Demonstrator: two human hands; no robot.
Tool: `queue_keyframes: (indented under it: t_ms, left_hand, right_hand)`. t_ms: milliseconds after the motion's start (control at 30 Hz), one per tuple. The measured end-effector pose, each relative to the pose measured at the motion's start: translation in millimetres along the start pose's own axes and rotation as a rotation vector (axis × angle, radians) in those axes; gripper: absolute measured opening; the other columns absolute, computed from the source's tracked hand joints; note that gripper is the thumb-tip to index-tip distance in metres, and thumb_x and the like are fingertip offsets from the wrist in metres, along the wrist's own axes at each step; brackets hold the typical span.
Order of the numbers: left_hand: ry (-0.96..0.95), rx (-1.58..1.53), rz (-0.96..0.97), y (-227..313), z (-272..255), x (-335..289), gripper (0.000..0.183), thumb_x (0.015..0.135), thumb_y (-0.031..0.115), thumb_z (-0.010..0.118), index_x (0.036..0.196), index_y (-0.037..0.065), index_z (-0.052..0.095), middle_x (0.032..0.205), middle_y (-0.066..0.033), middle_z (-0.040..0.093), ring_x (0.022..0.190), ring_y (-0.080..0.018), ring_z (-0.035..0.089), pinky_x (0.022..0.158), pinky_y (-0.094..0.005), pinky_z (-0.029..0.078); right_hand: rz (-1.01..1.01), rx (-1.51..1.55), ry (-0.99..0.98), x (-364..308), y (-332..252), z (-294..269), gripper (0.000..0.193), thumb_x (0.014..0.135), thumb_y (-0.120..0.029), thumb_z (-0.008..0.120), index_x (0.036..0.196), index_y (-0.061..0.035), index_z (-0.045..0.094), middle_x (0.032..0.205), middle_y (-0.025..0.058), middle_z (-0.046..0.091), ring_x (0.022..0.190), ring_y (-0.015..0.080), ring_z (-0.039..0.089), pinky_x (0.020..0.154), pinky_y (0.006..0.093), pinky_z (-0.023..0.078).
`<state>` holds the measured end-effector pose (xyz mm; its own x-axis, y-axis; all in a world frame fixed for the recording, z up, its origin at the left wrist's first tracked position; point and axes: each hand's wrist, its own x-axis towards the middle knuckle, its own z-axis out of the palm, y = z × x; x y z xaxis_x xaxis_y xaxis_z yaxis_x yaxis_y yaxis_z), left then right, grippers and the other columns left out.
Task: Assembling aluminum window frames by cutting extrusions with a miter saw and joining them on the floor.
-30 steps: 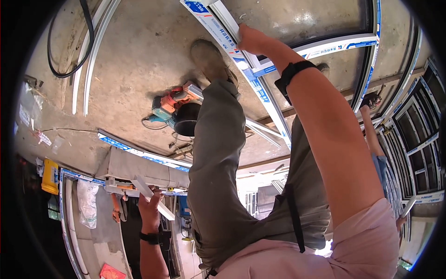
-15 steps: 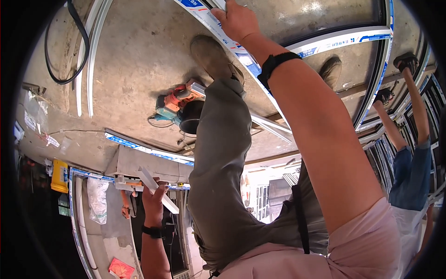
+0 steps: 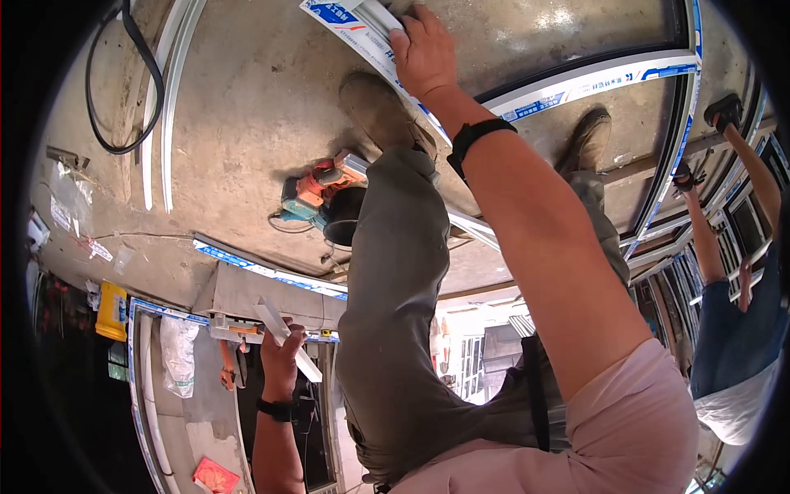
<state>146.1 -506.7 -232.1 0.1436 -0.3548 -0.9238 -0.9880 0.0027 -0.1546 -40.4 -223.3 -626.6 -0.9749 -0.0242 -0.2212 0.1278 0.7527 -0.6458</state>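
The strip (image 3: 309, 367), judged light and stiff, is pinched near mid-length, its best hold, by the left hand's fingers (image 3: 295, 329), while farther off, over the floor (image 3: 247, 107), the frame (image 3: 609, 76), likely rigid but unwieldy, best gripped by its sides, is touched by the right hand (image 3: 426, 59), whose closure cannot be told.

On the floor (image 3: 239, 156), a power tool (image 3: 317, 188) is lying left of the frame (image 3: 609, 80). I'm seeing cable (image 3: 122, 151) farther left.

A yellow container (image 3: 112, 311) is near a white bag (image 3: 178, 356).
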Motion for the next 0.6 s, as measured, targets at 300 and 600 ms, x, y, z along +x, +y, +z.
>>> queue_keyframes:
  t_ms: [300, 600]
  left_hand:
    - [0.017, 0.003, -0.003, 5, 0, -1, 0.035, 0.082, 0.005, 0.061, 0.114, -0.003, 0.05, 0.096, -0.0099, 0.062, 0.087, -0.0168, 0.061, 0.082, -0.0291, 0.05]
    - [-0.025, 0.062, 0.033, 24, 8, 10, 0.037, 0.083, 0.007, 0.06, 0.116, -0.003, 0.048, 0.095, -0.0088, 0.063, 0.087, -0.0163, 0.061, 0.08, -0.0282, 0.049]
  right_hand:
    - [0.279, 0.109, -0.491, 1, -2, -33, 0.028, 0.089, -0.031, 0.055, 0.103, -0.0089, 0.066, 0.097, 0.0157, 0.064, 0.093, 0.0357, 0.062, 0.081, 0.0456, 0.049]
    - [0.037, -0.211, -0.485, -2, -6, -36, 0.017, 0.08, -0.013, 0.054, 0.093, -0.005, 0.062, 0.093, 0.015, 0.066, 0.085, 0.0337, 0.066, 0.073, 0.0447, 0.052]
